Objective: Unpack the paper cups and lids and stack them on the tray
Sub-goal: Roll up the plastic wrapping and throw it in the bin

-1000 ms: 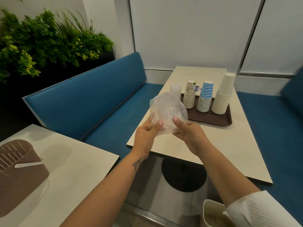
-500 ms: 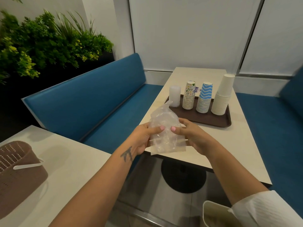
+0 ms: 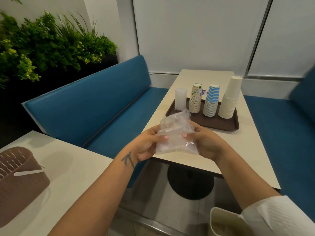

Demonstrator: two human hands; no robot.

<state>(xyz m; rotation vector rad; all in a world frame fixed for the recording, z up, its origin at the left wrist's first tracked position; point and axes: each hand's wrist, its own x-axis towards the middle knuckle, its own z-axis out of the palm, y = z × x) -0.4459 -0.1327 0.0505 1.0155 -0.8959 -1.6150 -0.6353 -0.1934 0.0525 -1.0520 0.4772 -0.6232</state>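
Note:
A clear plastic bag (image 3: 176, 135) is held over the near edge of the cream table (image 3: 242, 147). My left hand (image 3: 147, 143) grips its left side and my right hand (image 3: 203, 142) grips its right side, thumbs on top. What the bag holds is blurred. Behind it the brown tray (image 3: 226, 124) carries a stack of translucent lids (image 3: 180, 101), a floral cup stack (image 3: 195, 98), a blue zigzag cup stack (image 3: 211, 101) and a taller white cup stack (image 3: 230, 99).
A brown perforated basket (image 3: 18, 178) sits on a second table at lower left. Blue benches (image 3: 95, 106) flank the table, with plants behind the left one. A cream bin (image 3: 221, 223) stands on the floor at lower right.
Both hands have brought the bag down and toward me, from in front of the tray to the table's near edge. The bag is now flatter and more folded between my hands.

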